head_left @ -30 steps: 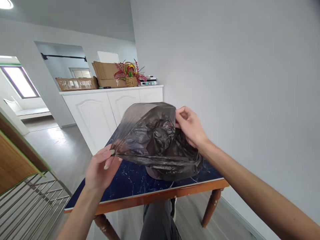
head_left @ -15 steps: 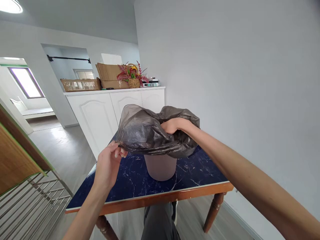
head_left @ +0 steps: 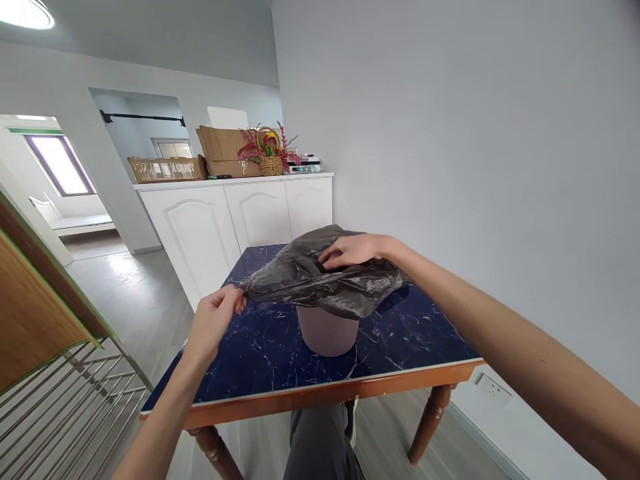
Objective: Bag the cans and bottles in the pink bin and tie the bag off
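Observation:
A thin black plastic bag [head_left: 285, 275] is spread over the top of a greyish-pink bin [head_left: 327, 333], which stands upright on the blue marbled tabletop [head_left: 250, 360]. At the bag's left edge, my left hand [head_left: 216, 313] is closed, pinching the gathered plastic and stretching it out sideways. My right hand [head_left: 353, 252] reaches into the bag's opening above the bin, fingers apart and pointing left and down. Its fingertips touch the dark plastic inside. The bin's rim is hidden under the bag, whose right side hangs loosely past it.
White cabinets [head_left: 195, 227] stand behind the table, carrying cardboard boxes [head_left: 230, 145] and a flower basket [head_left: 271, 165]. A metal rack [head_left: 75, 407] is at the lower left, beside a wooden panel [head_left: 35, 307]. A wall [head_left: 475, 167] rises on the right.
The puffed-up bag has flattened and sunk lower over the bin. My left hand has drawn its edge outward, and more of my right hand's fingers now show.

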A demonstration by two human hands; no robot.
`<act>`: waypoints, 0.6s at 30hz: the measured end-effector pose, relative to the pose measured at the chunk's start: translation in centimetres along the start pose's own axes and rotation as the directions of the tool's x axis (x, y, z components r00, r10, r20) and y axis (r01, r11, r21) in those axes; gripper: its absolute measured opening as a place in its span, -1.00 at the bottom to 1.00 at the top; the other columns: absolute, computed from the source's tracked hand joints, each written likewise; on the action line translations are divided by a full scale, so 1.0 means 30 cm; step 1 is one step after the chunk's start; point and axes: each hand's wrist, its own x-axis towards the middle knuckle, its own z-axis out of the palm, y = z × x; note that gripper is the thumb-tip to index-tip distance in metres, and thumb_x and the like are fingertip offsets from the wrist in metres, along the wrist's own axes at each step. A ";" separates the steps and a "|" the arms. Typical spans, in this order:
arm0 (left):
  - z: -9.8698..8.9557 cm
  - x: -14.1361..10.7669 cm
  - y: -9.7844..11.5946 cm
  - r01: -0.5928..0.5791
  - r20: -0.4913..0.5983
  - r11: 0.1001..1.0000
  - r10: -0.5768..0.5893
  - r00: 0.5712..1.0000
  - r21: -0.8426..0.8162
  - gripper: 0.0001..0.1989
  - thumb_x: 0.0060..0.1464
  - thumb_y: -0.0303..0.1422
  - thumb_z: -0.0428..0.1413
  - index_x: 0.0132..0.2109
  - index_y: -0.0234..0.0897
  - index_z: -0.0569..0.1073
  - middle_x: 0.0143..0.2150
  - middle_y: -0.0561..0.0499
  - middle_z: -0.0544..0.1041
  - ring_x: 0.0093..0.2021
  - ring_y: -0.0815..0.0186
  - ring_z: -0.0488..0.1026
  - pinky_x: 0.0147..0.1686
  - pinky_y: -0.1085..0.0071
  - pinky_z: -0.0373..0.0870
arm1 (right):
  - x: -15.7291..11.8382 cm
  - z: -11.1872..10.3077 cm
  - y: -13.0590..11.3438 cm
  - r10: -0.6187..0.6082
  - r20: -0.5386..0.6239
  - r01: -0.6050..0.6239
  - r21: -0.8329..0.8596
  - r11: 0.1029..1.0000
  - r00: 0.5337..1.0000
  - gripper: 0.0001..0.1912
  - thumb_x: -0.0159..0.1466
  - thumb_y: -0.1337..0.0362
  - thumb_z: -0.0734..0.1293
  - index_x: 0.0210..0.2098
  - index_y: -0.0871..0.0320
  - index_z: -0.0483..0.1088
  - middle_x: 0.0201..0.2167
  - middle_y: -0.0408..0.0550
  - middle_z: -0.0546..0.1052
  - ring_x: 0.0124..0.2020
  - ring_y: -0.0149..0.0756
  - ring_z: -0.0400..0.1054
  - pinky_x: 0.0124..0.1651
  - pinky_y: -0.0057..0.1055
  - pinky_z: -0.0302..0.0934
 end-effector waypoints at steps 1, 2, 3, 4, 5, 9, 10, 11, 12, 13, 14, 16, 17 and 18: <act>-0.017 0.015 -0.023 0.007 0.027 0.989 -0.011 1.000 0.145 -0.64 0.14 -0.16 0.09 -0.56 -0.16 0.30 -0.54 0.03 0.38 -0.44 0.24 0.31 -0.41 0.36 0.20 | -0.025 -0.021 0.000 0.009 -0.028 -0.008 0.033 0.999 1.000 -0.73 0.22 0.13 0.50 -0.13 0.06 0.70 -0.26 -0.03 0.72 -0.28 -0.15 0.62 -0.21 -0.25 0.52; -0.032 0.028 -0.044 0.010 0.057 0.959 -0.027 0.998 0.283 -0.66 0.13 -0.16 0.08 -0.56 -0.16 0.32 -0.56 0.04 0.38 -0.48 0.24 0.30 -0.45 0.36 0.16 | -0.048 -0.039 0.002 0.020 -0.091 -0.016 0.047 0.999 0.996 -0.71 0.25 0.15 0.47 -0.08 0.07 0.69 -0.23 0.01 0.73 -0.25 -0.10 0.62 -0.19 -0.20 0.53; -0.044 0.040 -0.062 0.008 0.086 0.915 -0.047 0.995 0.403 -0.67 0.11 -0.15 0.10 -0.55 -0.15 0.34 -0.57 0.04 0.39 -0.50 0.23 0.31 -0.47 0.36 0.13 | -0.066 -0.053 0.006 0.032 -0.182 -0.025 0.038 0.999 0.983 -0.70 0.28 0.17 0.45 -0.05 0.10 0.68 -0.19 0.04 0.73 -0.21 -0.06 0.62 -0.15 -0.16 0.52; -0.052 0.048 -0.074 -0.006 0.104 0.867 -0.053 0.993 0.498 -0.70 0.08 -0.14 0.13 -0.53 -0.15 0.38 -0.56 0.02 0.43 -0.50 0.20 0.35 -0.47 0.35 0.14 | -0.080 -0.061 0.011 0.038 -0.280 -0.036 0.010 0.999 0.959 -0.71 0.30 0.19 0.43 -0.05 0.12 0.67 -0.17 0.06 0.72 -0.16 -0.04 0.61 -0.09 -0.13 0.51; -0.054 0.052 -0.077 -0.032 0.107 0.827 -0.035 0.994 0.562 -0.75 0.04 -0.14 0.17 -0.49 -0.14 0.42 -0.50 -0.01 0.50 -0.45 0.15 0.43 -0.47 0.34 0.18 | -0.089 -0.064 0.017 0.032 -0.362 -0.045 -0.028 0.999 0.932 -0.74 0.33 0.20 0.41 -0.06 0.14 0.67 -0.14 0.08 0.72 -0.12 -0.03 0.61 -0.02 -0.11 0.49; -0.014 0.026 -0.010 -0.272 0.043 0.822 0.290 0.956 0.500 -0.68 0.15 -0.16 0.14 -0.02 -0.20 0.55 0.02 -0.23 0.62 -0.01 -0.07 0.58 -0.28 0.26 0.42 | -0.089 -0.029 0.056 0.009 -0.469 -0.002 0.016 1.000 0.883 -0.73 0.42 0.15 0.36 -0.04 0.17 0.62 0.03 0.13 0.68 0.04 -0.05 0.56 0.14 -0.13 0.43; 0.006 0.015 0.019 -0.346 0.043 0.836 0.363 0.931 0.425 -0.65 0.25 -0.17 0.07 0.08 -0.19 0.53 0.11 -0.23 0.60 0.06 -0.05 0.56 -0.22 0.26 0.45 | -0.084 -0.015 0.066 0.007 -0.460 0.023 0.059 0.998 0.888 -0.68 0.44 0.11 0.36 0.01 0.17 0.60 0.10 0.15 0.65 0.09 -0.04 0.55 0.17 -0.12 0.42; 0.028 0.008 0.047 -0.400 0.064 0.849 0.404 0.913 0.347 -0.63 0.34 -0.17 0.01 0.15 -0.17 0.50 0.16 -0.20 0.58 0.11 -0.02 0.55 -0.16 0.25 0.48 | -0.080 -0.003 0.076 0.008 -0.442 0.041 0.100 0.994 0.897 -0.62 0.45 0.04 0.36 0.08 0.16 0.58 0.17 0.16 0.61 0.15 -0.02 0.52 0.22 -0.10 0.40; 0.052 0.007 0.070 -0.429 0.107 0.861 0.416 0.903 0.274 -0.62 0.40 -0.16 -0.03 0.20 -0.14 0.49 0.20 -0.17 0.57 0.14 0.00 0.54 -0.08 0.24 0.49 | -0.075 0.006 0.085 0.014 -0.413 0.048 0.139 0.989 0.911 -0.55 0.44 -0.03 0.36 0.14 0.14 0.56 0.24 0.17 0.57 0.22 0.01 0.48 0.28 -0.06 0.36; 0.078 0.012 0.087 -0.430 0.157 0.878 0.404 0.901 0.212 -0.61 0.44 -0.13 -0.05 0.24 -0.11 0.48 0.23 -0.14 0.57 0.18 0.01 0.53 0.01 0.22 0.49 | -0.071 0.013 0.094 0.024 -0.374 0.044 0.174 0.984 0.927 -0.47 0.42 -0.10 0.38 0.20 0.12 0.54 0.31 0.17 0.52 0.28 0.05 0.43 0.34 -0.03 0.32; 0.105 0.027 0.096 -0.408 0.209 0.898 0.373 0.904 0.162 -0.58 0.46 -0.08 -0.05 0.28 -0.09 0.45 0.28 -0.12 0.55 0.24 0.01 0.50 0.11 0.19 0.47 | -0.067 0.018 0.101 0.041 -0.336 0.032 0.209 0.977 0.941 -0.39 0.40 -0.17 0.39 0.25 0.11 0.51 0.37 0.17 0.47 0.34 0.08 0.38 0.40 -0.02 0.27; 0.159 0.078 0.090 -0.317 0.291 0.945 0.283 0.914 0.078 -0.49 0.45 0.03 -0.05 0.37 -0.06 0.39 0.41 -0.11 0.46 0.39 -0.02 0.39 0.31 0.11 0.36 | -0.059 0.022 0.117 0.091 -0.275 -0.012 0.275 0.961 0.957 -0.25 0.36 -0.29 0.37 0.31 0.09 0.48 0.41 0.17 0.43 0.39 0.12 0.34 0.43 -0.01 0.24; 0.186 0.112 0.077 -0.250 0.314 0.968 0.230 0.921 0.025 -0.42 0.44 0.10 -0.07 0.41 -0.06 0.35 0.47 -0.11 0.39 0.46 -0.03 0.32 0.37 0.09 0.30 | -0.054 0.024 0.126 0.118 -0.258 -0.037 0.297 0.954 0.959 -0.20 0.34 -0.36 0.34 0.31 0.08 0.47 0.40 0.18 0.44 0.37 0.13 0.36 0.41 -0.01 0.27; 0.213 0.146 0.061 -0.169 0.334 0.985 0.173 0.926 -0.042 -0.35 0.43 0.16 -0.10 0.44 -0.06 0.31 0.52 -0.10 0.34 0.50 -0.03 0.26 0.41 0.07 0.26 | -0.050 0.027 0.137 0.137 -0.255 -0.059 0.292 0.955 0.957 -0.15 0.33 -0.42 0.29 0.31 0.07 0.47 0.36 0.18 0.49 0.33 0.12 0.41 0.36 -0.02 0.34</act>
